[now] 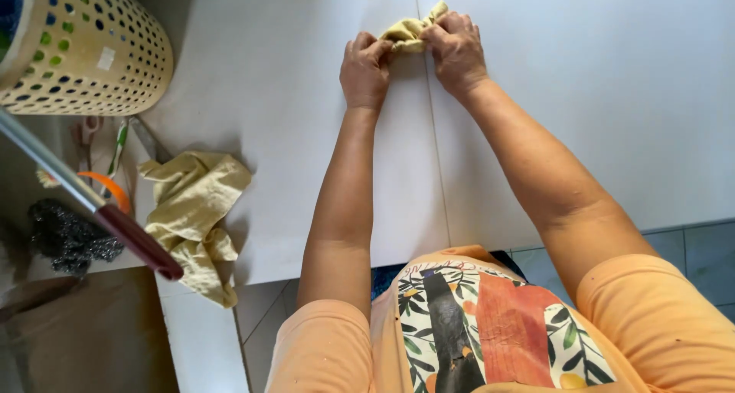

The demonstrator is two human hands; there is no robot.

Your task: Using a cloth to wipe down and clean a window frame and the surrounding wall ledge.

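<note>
my orange sleeves and leaf-printed top fill the near edge of the view, with grey floor tiles showing below the edge of the white table [582, 132]. to my left, a crumpled yellow cloth [191, 217] hangs partly over the table's near edge, and a metal handle with a dark red grip [92, 201] slants across in front of it. beside that, lower down, lie a dark steel scouring pad [65, 236], an orange ring [115, 190] and scissors [88, 136]. my bare arms stretch forward over the table. at the far end, my left hand [364, 75] and right hand [457, 50] pinch a small bunched yellow cloth [409, 31] between them, fingers closed tight on it, the cloth resting on the tabletop near a seam. a perforated cream basket [92, 48] stands at the far left.
</note>
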